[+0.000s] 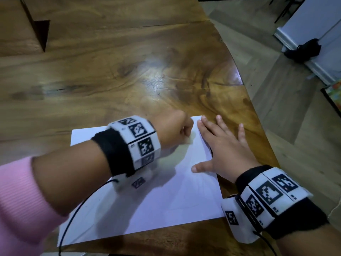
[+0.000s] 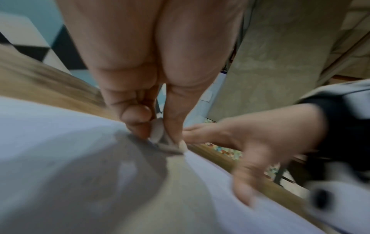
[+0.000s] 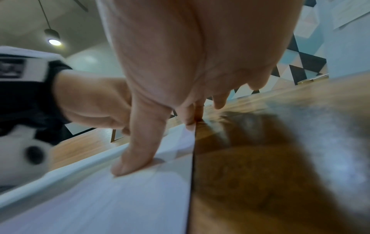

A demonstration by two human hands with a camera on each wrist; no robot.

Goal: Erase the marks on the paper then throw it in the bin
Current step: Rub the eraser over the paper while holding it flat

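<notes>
A white sheet of paper (image 1: 166, 196) lies flat near the front right of the wooden table (image 1: 110, 74). My left hand (image 1: 173, 132) is curled over the sheet's far right corner and pinches a small whitish eraser (image 2: 158, 131), whose tip touches the paper (image 2: 60, 142). My right hand (image 1: 223, 145) lies flat with fingers spread, pressing the sheet's right edge; its thumb (image 3: 136, 152) rests on the paper (image 3: 100, 205), the other fingers reach onto the wood. The sheet looks nearly blank; any marks are too faint or blurred to make out.
The table's curved right edge (image 1: 258, 115) runs close beside my right hand, with floor beyond. A white board with a black cloth (image 1: 302, 50) stands on the floor at the far right. No bin is in view. A dark notch (image 1: 40, 34) cuts the table at far left.
</notes>
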